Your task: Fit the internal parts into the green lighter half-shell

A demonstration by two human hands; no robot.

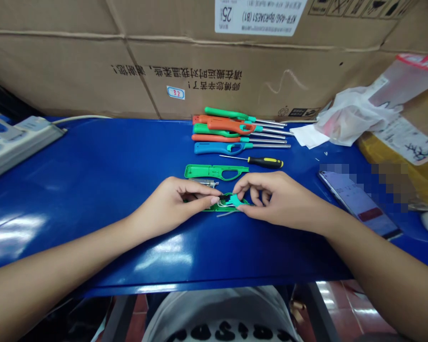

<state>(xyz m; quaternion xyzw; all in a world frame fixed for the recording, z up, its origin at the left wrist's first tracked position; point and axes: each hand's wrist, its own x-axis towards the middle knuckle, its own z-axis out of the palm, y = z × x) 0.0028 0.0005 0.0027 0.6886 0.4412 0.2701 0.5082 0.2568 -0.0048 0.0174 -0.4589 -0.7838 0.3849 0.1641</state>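
Note:
My right hand pinches a teal trigger between thumb and fingertips. My left hand is closed at the thumb and forefinger on a small black part with a white wire, right beside the trigger. Under both hands lies one green lighter shell half, partly covered by my fingers. A second green shell half rests just beyond, inner side up. Between the two sits a small clear and metal piece, partly hidden by my left hand. A thin clear tube pokes out on the near side.
A black and yellow screwdriver lies past the shell halves. Behind it, several long-nosed lighters are piled against a cardboard box. A power strip stands left; a phone, plastic bag and cup are right.

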